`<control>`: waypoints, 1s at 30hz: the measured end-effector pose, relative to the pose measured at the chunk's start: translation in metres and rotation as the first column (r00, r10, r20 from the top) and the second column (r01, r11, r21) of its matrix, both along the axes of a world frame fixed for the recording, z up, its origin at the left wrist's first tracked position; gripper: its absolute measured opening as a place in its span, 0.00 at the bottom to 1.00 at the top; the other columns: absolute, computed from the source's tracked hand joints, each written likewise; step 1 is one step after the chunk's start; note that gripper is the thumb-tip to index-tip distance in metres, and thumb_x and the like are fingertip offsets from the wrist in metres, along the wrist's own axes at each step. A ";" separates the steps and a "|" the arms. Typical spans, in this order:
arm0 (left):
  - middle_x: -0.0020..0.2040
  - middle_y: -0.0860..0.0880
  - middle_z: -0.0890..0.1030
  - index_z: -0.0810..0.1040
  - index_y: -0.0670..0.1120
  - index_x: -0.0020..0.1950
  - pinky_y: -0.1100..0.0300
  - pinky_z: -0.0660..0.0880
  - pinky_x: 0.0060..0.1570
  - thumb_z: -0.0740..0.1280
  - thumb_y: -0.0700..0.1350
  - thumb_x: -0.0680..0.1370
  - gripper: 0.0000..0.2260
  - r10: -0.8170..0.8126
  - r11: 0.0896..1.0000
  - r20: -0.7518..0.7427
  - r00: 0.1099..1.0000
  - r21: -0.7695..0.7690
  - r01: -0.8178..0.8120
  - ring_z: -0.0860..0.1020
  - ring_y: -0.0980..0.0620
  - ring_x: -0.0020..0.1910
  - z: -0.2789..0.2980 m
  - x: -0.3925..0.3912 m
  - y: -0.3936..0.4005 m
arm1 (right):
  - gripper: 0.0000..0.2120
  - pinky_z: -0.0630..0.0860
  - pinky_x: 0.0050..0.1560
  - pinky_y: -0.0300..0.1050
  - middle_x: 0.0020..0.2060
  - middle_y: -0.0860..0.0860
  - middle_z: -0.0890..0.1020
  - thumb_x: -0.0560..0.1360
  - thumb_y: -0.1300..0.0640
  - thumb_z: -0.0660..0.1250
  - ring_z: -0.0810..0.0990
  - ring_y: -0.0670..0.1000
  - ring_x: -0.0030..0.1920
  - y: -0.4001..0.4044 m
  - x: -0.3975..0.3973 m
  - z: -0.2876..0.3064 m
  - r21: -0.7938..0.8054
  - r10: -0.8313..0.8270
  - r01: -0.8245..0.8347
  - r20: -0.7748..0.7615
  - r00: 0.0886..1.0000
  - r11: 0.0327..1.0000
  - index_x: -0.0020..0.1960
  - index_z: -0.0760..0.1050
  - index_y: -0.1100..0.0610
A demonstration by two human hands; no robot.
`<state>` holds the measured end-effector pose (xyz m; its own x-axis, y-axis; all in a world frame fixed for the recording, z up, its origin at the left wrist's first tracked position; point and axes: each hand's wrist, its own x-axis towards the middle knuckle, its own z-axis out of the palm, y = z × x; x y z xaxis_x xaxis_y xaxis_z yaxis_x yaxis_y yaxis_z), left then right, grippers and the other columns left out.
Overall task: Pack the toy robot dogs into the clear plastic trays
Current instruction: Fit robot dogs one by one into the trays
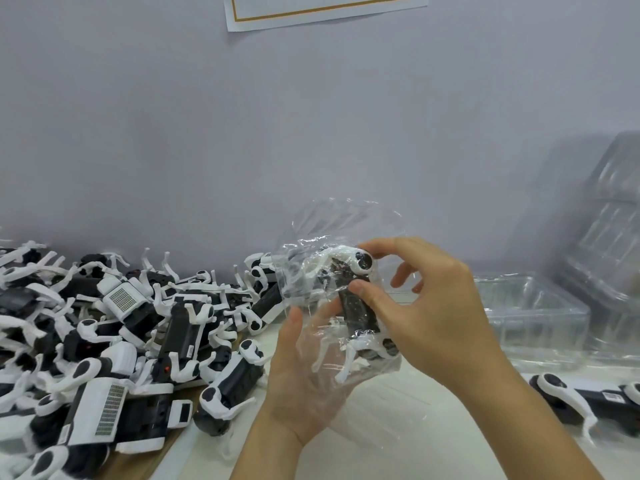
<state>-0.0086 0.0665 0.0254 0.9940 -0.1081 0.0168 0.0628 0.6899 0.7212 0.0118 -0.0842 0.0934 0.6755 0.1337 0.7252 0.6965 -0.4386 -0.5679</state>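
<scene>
- Bagging comes first, it seems: one toy robot dog [349, 299] sits inside a clear plastic bag [332, 258], held up above the table [398, 410], not yet in any tray.
- Cradling the bag from below, the left hand [304, 372] has its fingers curled round the bag and dog; the right hand [429, 306] pinches the dog's body through the film with its thumb, index finger at the head.
- Judging by the heap of loose dogs [121, 341] at the left, most of the packing is left to do.
- Clear plastic trays [533, 306] stand at the right, near the wall [242, 133]; whether any holds a dog I cannot tell.
- Another dog [588, 396] lies on the table just in front of the trays, in the way of setting one down.
- A framed paper [322, 8] hangs on the wall.
</scene>
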 end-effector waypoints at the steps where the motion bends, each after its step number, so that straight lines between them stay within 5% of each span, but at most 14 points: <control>1: 0.61 0.41 0.82 0.84 0.48 0.59 0.41 0.80 0.49 0.82 0.65 0.52 0.39 -0.004 1.000 0.015 1.000 0.006 0.004 0.82 0.37 0.57 0.000 0.001 0.000 | 0.16 0.68 0.46 0.25 0.48 0.35 0.80 0.70 0.50 0.77 0.77 0.42 0.47 -0.001 0.000 0.000 -0.015 0.020 -0.021 -0.014 1.000 1.000 0.56 0.80 0.42; 6: 0.63 0.41 0.81 0.83 0.47 0.59 0.39 0.75 0.63 0.81 0.65 0.57 0.36 0.051 0.987 0.072 0.996 0.148 -0.061 0.80 0.40 0.61 0.004 0.004 0.005 | 0.17 0.71 0.48 0.27 0.50 0.36 0.82 0.76 0.54 0.70 0.79 0.38 0.51 -0.016 0.010 -0.002 0.046 0.073 -0.069 -0.097 0.993 0.997 0.64 0.77 0.45; 9: 0.59 0.50 0.83 0.85 0.53 0.54 0.49 0.79 0.58 0.78 0.68 0.59 0.30 0.082 0.900 0.148 0.986 0.414 -0.137 0.81 0.49 0.61 0.010 0.004 0.014 | 0.12 0.75 0.46 0.36 0.47 0.38 0.83 0.79 0.55 0.64 0.80 0.38 0.49 -0.031 0.016 0.002 0.174 0.009 0.008 -0.099 0.995 0.985 0.61 0.79 0.46; 14: 0.53 0.56 0.84 0.83 0.58 0.51 0.54 0.71 0.58 0.72 0.67 0.61 0.22 0.011 0.547 0.249 0.968 0.809 -0.214 0.81 0.58 0.54 0.025 0.003 0.021 | 0.11 0.76 0.45 0.31 0.47 0.41 0.84 0.81 0.57 0.62 0.81 0.43 0.49 -0.054 0.019 0.009 0.326 -0.088 0.127 -0.132 0.987 0.937 0.58 0.79 0.46; 18: 0.55 0.64 0.78 0.78 0.67 0.52 0.72 0.70 0.48 0.74 0.69 0.55 0.27 -0.095 0.192 0.148 0.984 0.973 -0.128 0.75 0.68 0.54 0.036 -0.006 0.023 | 0.11 0.78 0.55 0.48 0.47 0.42 0.84 0.81 0.56 0.62 0.81 0.44 0.51 -0.057 0.017 0.012 0.389 -0.098 0.155 -0.163 0.982 0.908 0.57 0.79 0.44; 21: 0.62 0.64 0.68 0.71 0.72 0.56 0.57 0.67 0.63 0.75 0.71 0.53 0.33 -0.132 -0.175 -0.051 0.990 0.984 0.027 0.67 0.58 0.62 0.043 -0.012 0.019 | 0.11 0.78 0.56 0.51 0.47 0.43 0.84 0.81 0.56 0.62 0.81 0.43 0.50 -0.056 0.016 0.013 0.401 -0.094 0.160 -0.179 0.979 0.902 0.56 0.79 0.43; 23: 0.65 0.65 0.62 0.67 0.70 0.60 0.48 0.57 0.72 0.77 0.68 0.56 0.36 -0.135 -0.361 -0.134 0.982 0.929 0.077 0.60 0.57 0.63 0.044 -0.015 0.012 | 0.11 0.78 0.53 0.47 0.48 0.44 0.83 0.81 0.56 0.62 0.80 0.42 0.48 -0.056 0.017 0.012 0.411 -0.088 0.154 -0.173 0.981 0.898 0.54 0.79 0.42; 26: 0.71 0.64 0.56 0.60 0.69 0.67 0.39 0.40 0.75 0.81 0.64 0.58 0.44 -0.168 -0.432 -0.153 0.974 0.899 0.067 0.52 0.58 0.73 0.039 -0.013 -0.002 | 0.11 0.75 0.45 0.36 0.49 0.43 0.82 0.81 0.56 0.63 0.78 0.37 0.45 -0.056 0.018 0.011 0.419 -0.075 0.140 -0.167 0.983 0.897 0.52 0.79 0.40; 30: 0.77 0.62 0.49 0.45 0.69 0.76 0.40 0.40 0.76 0.79 0.68 0.56 0.58 -0.211 -0.369 -0.160 0.964 0.927 0.073 0.41 0.59 0.77 0.031 -0.010 -0.021 | 0.10 0.71 0.40 0.25 0.49 0.41 0.82 0.81 0.56 0.63 0.77 0.34 0.45 -0.054 0.019 0.010 0.415 -0.067 0.131 -0.165 0.984 0.900 0.53 0.80 0.43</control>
